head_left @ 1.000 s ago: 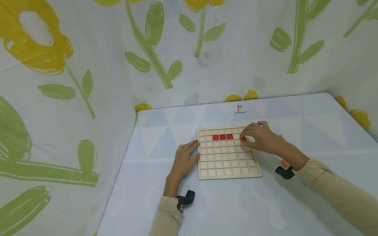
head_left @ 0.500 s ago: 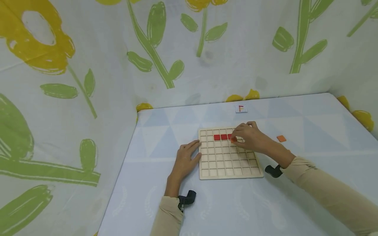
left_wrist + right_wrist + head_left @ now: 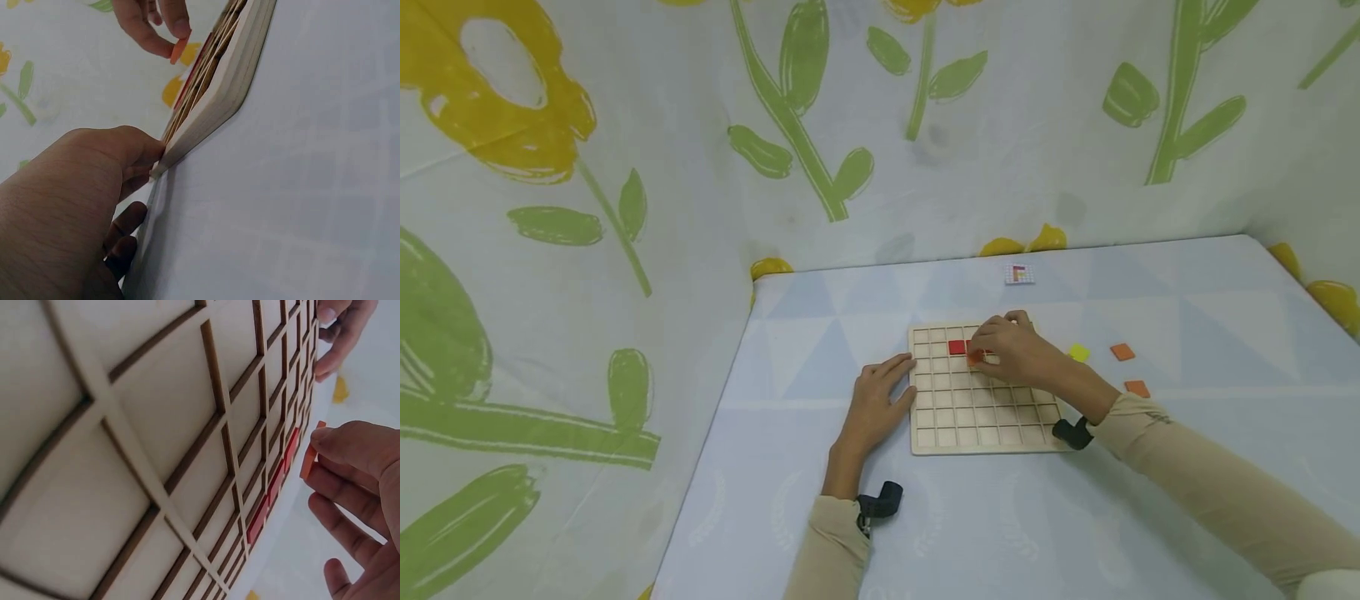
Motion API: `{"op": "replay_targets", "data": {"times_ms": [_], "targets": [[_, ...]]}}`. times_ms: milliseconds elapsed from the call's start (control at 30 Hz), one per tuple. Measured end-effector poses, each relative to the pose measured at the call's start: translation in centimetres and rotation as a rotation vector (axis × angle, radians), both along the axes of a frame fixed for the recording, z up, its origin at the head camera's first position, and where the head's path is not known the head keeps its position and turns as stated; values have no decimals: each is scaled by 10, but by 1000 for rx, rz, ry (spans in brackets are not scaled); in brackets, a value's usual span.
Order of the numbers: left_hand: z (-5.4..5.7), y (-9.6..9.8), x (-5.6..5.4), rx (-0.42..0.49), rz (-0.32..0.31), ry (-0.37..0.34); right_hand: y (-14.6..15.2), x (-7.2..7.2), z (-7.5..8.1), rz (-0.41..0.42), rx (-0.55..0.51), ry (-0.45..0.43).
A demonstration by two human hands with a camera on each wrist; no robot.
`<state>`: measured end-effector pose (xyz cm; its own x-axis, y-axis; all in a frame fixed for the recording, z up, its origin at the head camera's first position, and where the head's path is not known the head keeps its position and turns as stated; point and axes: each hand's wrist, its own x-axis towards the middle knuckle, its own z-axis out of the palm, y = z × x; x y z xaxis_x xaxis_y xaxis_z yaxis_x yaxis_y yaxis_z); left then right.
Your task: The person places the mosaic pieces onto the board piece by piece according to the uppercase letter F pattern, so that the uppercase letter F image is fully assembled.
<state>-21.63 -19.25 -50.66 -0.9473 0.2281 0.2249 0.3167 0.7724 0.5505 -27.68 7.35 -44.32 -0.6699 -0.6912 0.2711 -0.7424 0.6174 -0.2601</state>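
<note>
A wooden grid board (image 3: 946, 418) lies flat on the table. Three red square tiles (image 3: 275, 482) sit side by side in one of its rows, as the right wrist view shows; in the head view one red tile (image 3: 957, 347) shows plainly and the others are mostly covered. My right hand (image 3: 1018, 357) is over the board, pinching an orange tile (image 3: 312, 455) between thumb and fingers. That tile stands tilted just above the cells, near the red ones. My left hand (image 3: 874, 406) rests against the board's left edge, its fingers relaxed and its thumb (image 3: 147, 147) touching the rim.
Right of the board lie a yellow tile (image 3: 1078, 352), one orange tile (image 3: 1122, 352) and a second orange tile (image 3: 1137, 389). Behind the board is a small card (image 3: 1019, 274) with a coloured grid pattern. A flower-printed cloth (image 3: 925, 192) hangs around the table.
My right hand has moved left over the board with the orange tile, from its right side to the red tiles. The yellow tile has come into sight. My left hand stays put.
</note>
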Motion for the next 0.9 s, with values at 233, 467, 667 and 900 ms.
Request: {"op": "replay_targets", "data": {"times_ms": [233, 467, 667, 900], "targets": [[1, 1, -1, -8, 1, -18, -11, -3, -3, -3, 20, -8], [3, 1, 0, -5, -7, -21, -17, -6, -9, -9, 34, -8], [4, 1, 0, 0, -12, -20, -21, -6, -12, 3, 46, 4], [4, 0, 0, -14, -5, -23, -23, -6, -14, 2, 41, 5]]}}
